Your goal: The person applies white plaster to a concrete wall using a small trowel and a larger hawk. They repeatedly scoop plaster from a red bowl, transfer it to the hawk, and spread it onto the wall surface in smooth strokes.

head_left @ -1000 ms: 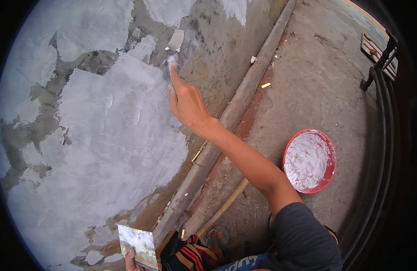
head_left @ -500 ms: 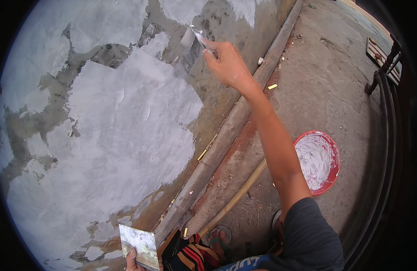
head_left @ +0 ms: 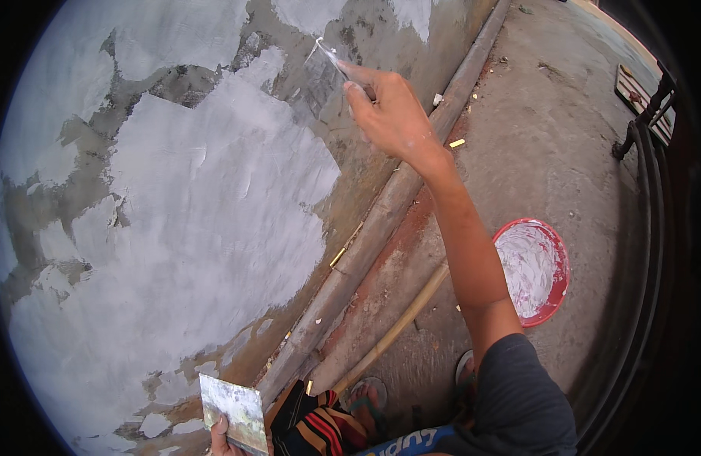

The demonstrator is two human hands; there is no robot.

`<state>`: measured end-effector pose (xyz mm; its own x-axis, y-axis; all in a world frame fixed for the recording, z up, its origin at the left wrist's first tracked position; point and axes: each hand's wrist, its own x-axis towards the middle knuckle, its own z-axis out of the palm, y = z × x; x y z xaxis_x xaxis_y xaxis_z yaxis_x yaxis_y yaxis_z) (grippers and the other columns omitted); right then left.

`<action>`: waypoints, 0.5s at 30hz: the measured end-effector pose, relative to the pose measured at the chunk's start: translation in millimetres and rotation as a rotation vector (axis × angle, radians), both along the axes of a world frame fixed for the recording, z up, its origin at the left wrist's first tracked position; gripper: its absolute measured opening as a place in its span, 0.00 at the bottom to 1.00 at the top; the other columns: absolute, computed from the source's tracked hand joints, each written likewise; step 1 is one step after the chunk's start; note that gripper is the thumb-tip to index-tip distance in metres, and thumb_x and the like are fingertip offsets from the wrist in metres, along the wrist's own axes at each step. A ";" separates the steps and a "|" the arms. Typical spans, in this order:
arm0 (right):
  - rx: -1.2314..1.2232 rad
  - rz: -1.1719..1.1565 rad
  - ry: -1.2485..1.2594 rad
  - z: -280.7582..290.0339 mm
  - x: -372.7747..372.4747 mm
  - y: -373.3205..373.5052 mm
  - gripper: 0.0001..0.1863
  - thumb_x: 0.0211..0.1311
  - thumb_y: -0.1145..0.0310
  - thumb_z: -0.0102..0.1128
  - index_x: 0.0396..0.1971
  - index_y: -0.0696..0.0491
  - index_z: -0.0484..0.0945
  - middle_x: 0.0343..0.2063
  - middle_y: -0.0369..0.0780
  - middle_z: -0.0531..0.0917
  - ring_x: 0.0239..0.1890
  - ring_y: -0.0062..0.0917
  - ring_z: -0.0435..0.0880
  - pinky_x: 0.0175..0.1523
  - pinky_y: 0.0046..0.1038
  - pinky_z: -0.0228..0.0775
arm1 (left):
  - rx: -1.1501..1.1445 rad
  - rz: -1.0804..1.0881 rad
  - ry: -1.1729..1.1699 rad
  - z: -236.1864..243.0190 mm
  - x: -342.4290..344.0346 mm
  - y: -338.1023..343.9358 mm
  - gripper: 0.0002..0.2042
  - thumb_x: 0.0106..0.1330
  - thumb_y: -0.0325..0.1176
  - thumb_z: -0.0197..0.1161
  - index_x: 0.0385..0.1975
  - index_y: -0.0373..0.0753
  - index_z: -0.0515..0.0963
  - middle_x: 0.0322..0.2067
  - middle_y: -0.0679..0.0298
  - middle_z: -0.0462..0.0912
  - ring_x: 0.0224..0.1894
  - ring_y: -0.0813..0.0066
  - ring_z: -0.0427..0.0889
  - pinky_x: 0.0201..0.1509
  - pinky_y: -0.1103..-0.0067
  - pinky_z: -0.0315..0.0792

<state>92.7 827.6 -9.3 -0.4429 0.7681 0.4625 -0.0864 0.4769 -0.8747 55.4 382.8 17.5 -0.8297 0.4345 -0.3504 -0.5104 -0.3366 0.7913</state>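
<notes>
My right hand (head_left: 394,114) is closed around a putty knife (head_left: 332,59) and reaches out to the upper part of the wall. White putty clings to the knife's edge, which is at a bare grey-brown patch (head_left: 343,95) of the wall. Beside that patch spreads a broad coat of whitish putty (head_left: 214,197) with ragged edges. At the lower edge, my left hand (head_left: 220,439) grips a flat square metal plate (head_left: 235,412) smeared with whitish residue, its thumb lying on the face. The left fingers behind the plate are hidden.
A red basin (head_left: 557,300) of white putty stands on the concrete ground at right. Along the wall's foot runs a long pipe-like pole (head_left: 385,216), and a thinner yellowish pole (head_left: 400,327) lies near my feet. A dark metal frame (head_left: 647,125) is at far right.
The knife has turned so that its blade shows more edge-on, and my right hand has shifted slightly down and to the right. My left hand and the plate stay nearly in place.
</notes>
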 end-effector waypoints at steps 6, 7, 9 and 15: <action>0.099 -0.061 -0.073 4.5 -14.4 -1.5 0.22 0.65 0.70 0.48 0.59 0.59 0.70 0.14 0.35 0.66 0.15 0.15 0.60 0.22 0.26 0.60 | 0.041 -0.019 0.028 4.5 -1.1 0.0 0.17 0.67 0.28 0.53 0.55 0.34 0.69 0.50 0.56 0.79 0.50 0.65 0.80 0.51 0.73 0.77; 0.113 -0.041 -0.066 -0.5 -15.8 -9.7 0.22 0.65 0.70 0.49 0.59 0.59 0.71 0.14 0.35 0.65 0.16 0.16 0.60 0.23 0.26 0.61 | 0.034 -0.007 0.032 4.9 -1.5 -0.4 0.17 0.67 0.28 0.53 0.55 0.34 0.69 0.50 0.56 0.79 0.50 0.65 0.80 0.51 0.73 0.77; 0.119 -0.035 0.007 -11.2 -21.3 -21.1 0.22 0.65 0.71 0.50 0.59 0.59 0.70 0.14 0.36 0.65 0.16 0.17 0.61 0.24 0.27 0.61 | 0.063 -0.017 0.025 3.0 -3.3 -5.2 0.17 0.67 0.28 0.53 0.55 0.34 0.69 0.50 0.56 0.79 0.51 0.65 0.80 0.51 0.73 0.77; 0.190 -0.207 0.154 -51.0 -78.1 -45.9 0.26 0.64 0.74 0.52 0.63 0.58 0.65 0.12 0.42 0.66 0.16 0.22 0.61 0.25 0.28 0.61 | 0.051 -0.008 0.016 -1.5 -10.6 -12.2 0.17 0.67 0.29 0.54 0.55 0.34 0.69 0.50 0.56 0.79 0.51 0.66 0.80 0.51 0.72 0.77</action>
<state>14.5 781.7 -60.3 -0.1999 0.7281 0.6557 -0.0946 0.6518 -0.7525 44.8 370.6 16.0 -0.8314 0.4583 -0.3141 -0.5006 -0.3727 0.7813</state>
